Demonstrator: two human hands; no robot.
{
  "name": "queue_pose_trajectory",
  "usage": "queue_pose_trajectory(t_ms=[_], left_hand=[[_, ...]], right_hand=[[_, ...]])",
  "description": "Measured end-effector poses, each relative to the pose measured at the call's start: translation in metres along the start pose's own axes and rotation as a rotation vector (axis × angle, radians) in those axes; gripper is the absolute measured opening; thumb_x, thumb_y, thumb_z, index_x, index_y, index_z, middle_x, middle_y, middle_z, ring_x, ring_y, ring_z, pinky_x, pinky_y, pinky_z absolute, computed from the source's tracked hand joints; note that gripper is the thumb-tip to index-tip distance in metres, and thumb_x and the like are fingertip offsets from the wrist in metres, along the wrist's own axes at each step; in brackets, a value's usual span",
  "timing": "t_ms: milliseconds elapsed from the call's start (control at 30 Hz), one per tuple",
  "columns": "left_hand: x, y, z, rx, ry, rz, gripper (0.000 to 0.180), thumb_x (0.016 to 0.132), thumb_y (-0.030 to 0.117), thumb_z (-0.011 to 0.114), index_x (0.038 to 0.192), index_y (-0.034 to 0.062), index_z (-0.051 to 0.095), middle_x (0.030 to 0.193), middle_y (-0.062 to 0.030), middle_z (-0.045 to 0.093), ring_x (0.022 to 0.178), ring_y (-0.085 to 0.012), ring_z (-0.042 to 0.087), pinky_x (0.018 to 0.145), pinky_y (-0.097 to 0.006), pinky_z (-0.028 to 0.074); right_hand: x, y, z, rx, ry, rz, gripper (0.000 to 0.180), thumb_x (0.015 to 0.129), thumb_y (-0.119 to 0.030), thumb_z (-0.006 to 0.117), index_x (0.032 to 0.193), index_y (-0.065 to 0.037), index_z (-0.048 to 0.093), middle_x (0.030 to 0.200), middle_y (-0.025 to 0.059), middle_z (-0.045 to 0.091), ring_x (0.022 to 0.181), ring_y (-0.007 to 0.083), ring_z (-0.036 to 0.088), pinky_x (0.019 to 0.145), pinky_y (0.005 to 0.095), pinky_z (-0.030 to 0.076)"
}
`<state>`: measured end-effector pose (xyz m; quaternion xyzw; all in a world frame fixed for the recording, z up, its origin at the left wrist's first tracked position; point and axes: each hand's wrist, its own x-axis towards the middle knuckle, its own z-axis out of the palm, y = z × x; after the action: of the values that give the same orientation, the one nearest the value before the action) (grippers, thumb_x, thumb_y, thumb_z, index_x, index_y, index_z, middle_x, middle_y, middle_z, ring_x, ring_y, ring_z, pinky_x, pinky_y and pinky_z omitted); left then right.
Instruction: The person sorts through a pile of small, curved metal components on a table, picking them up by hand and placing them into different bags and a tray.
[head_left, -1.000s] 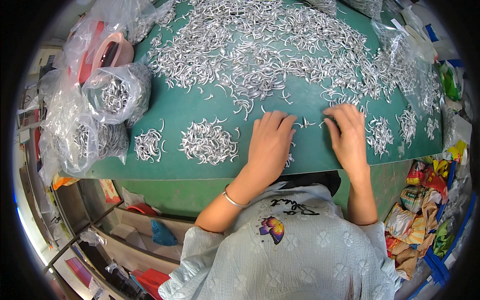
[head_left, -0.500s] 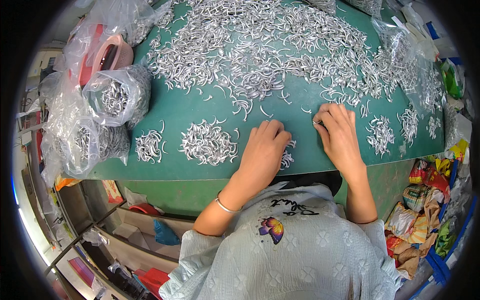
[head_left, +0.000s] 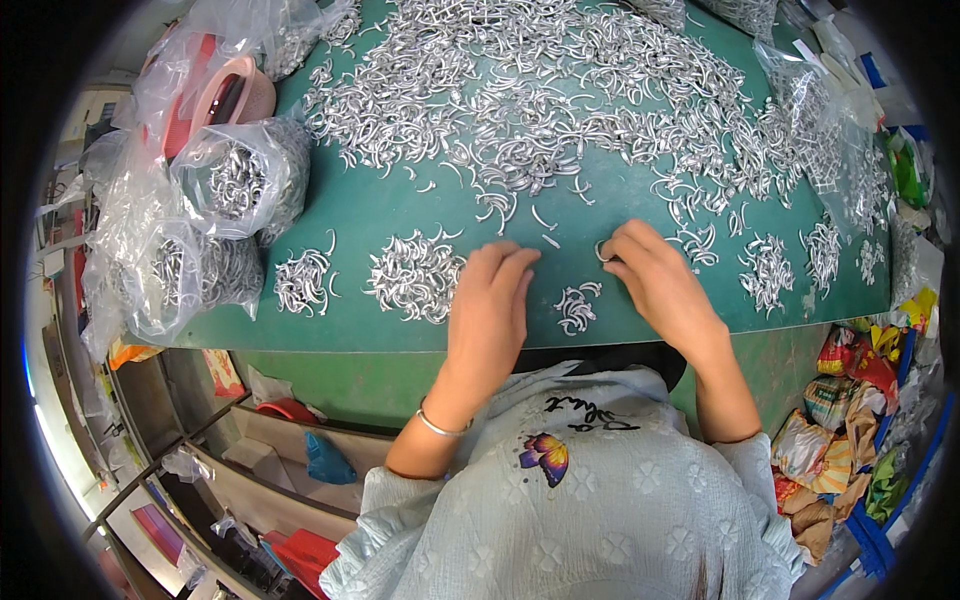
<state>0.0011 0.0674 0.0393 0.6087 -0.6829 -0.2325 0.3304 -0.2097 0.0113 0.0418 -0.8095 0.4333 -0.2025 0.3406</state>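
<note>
- In front of the large silver heap [head_left: 525, 155], the right hand [head_left: 657, 278] pinches a curved piece [head_left: 600, 252]; the left hand [head_left: 488, 303] curls loosely, its hold unclear.
- Small piles [head_left: 415, 280] lie apart before the heap, seemingly mostly undivided.

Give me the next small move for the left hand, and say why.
Probably reach the left hand slightly forward and pinch the small loose piece on the green table: it lies just beyond the fingers, apart from the large heap, while the right hand seems to hold a curved piece.
</note>
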Motion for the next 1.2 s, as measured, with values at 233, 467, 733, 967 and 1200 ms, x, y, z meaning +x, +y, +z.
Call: queue_pose_trajectory(t_ms=[233,467,733,967,1200], left_hand=[[-0.026,0.017,0.007,-0.108,-0.252,-0.002,0.069,0.064,0.01,0.083,0.127,0.0023,0.055,0.122,-0.016,0.051,0.111,-0.0354,0.051,0.094,-0.041,0.044],[-0.032,0.007,0.0,-0.084,-0.026,-0.054,0.059,0.067,0.006,0.082,0.122,0.0018,0.058,0.119,-0.0148,0.053,0.108,-0.0333,0.053,0.093,-0.041,0.044],[-0.032,-0.01,-0.012,0.025,0.177,-0.098,0.042,0.077,-0.003,0.071,0.117,0.0004,0.06,0.116,-0.0147,0.056,0.105,-0.0342,0.055,0.09,-0.04,0.045],[-0.015,-0.012,0.014,0.187,0.083,0.073,0.032,0.078,0.005,0.071,0.109,0.005,0.063,0.112,-0.0091,0.056,0.106,-0.0287,0.054,0.09,-0.041,0.038],[-0.02,-0.02,0.002,0.204,0.109,0.055,0.026,0.078,0.003,0.07,0.103,0.0055,0.064,0.109,-0.0076,0.057,0.108,-0.0273,0.053,0.09,-0.042,0.037]], right_hand=[[-0.003,-0.001,-0.005,-0.029,-0.002,-0.014,0.021,0.081,0.005,0.064,0.1,-0.001,0.057,0.095,0.0146,0.051,0.086,0.0375,0.057,0.071,0.044,0.045],[0.013,0.0,0.013,0.0,-0.04,-0.071,0.025,0.081,0.006,0.06,0.104,-0.002,0.055,0.096,0.015,0.05,0.089,0.038,0.056,0.073,0.0444,0.045],[0.051,-0.038,0.037,0.246,-0.266,-0.22,0.027,0.079,0.009,0.058,0.105,0.0,0.061,0.1,0.016,0.057,0.094,0.0352,0.059,0.079,0.0424,0.049],[0.091,-0.021,0.04,0.092,0.036,-0.341,0.022,0.079,0.002,0.064,0.101,-0.002,0.064,0.109,0.0129,0.061,0.105,0.0325,0.056,0.087,0.0411,0.046],[0.076,-0.008,0.013,-0.26,-0.029,-0.27,0.02,0.077,-0.001,0.068,0.097,-0.003,0.062,0.111,0.0099,0.055,0.105,0.0308,0.051,0.09,0.0403,0.042]])
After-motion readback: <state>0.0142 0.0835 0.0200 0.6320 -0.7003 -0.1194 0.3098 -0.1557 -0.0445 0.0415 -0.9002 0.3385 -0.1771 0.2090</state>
